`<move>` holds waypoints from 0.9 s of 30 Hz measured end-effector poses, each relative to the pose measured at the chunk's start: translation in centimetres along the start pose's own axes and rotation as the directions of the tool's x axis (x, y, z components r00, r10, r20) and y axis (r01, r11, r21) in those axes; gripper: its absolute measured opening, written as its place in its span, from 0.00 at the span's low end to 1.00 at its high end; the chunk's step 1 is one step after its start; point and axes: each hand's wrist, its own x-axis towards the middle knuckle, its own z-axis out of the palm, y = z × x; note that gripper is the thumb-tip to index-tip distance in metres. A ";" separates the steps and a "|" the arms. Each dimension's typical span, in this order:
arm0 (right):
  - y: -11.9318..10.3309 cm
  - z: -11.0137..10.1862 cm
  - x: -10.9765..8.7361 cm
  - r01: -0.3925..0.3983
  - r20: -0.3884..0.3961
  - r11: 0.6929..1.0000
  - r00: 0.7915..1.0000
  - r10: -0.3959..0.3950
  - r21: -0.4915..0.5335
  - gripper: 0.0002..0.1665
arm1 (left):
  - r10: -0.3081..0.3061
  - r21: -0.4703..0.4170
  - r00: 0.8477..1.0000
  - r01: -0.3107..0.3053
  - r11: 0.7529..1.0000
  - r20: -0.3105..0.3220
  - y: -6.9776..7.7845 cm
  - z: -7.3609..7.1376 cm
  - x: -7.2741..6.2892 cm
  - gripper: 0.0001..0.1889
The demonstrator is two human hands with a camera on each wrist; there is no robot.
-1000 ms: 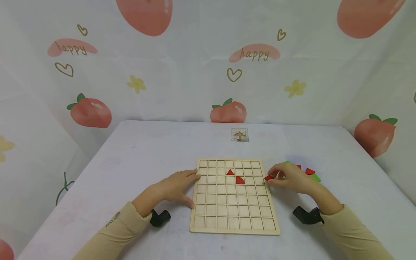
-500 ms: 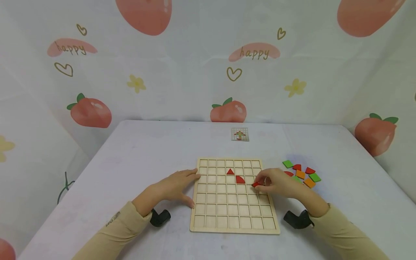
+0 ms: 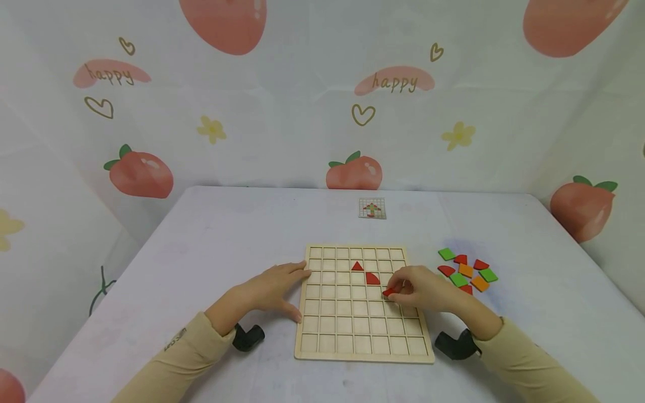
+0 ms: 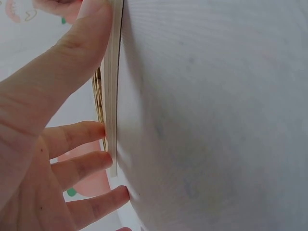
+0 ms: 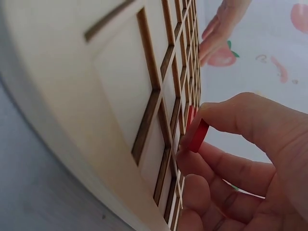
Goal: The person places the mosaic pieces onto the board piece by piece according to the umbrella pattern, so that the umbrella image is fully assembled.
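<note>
A wooden grid board lies flat on the table. My left hand rests at its left edge, fingers spread; the left wrist view shows the thumb and fingertips against the board's side. My right hand is over the board's right half and pinches a red tile between thumb and fingers. In the right wrist view this red tile is tilted, close over the grid cells. A red triangle tile and a red quarter-round tile sit in cells in the upper part of the board.
Right of the board lies a loose group of green, orange and red tiles, among them a green square and an orange square. A small pattern card lies behind the board. A printed cloth hangs behind the table.
My right hand has carried the red tile leftward from beside the board to above its right-hand cells, uncovering the loose tiles. The left hand has stayed put.
</note>
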 end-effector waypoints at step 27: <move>0.6 0.1 0.0 0.041 -0.064 0.999 0.997 -0.042 -0.023 0.06 | -0.002 -0.019 1.000 0.002 1.000 -0.003 0.3 -0.1 -0.2 0.48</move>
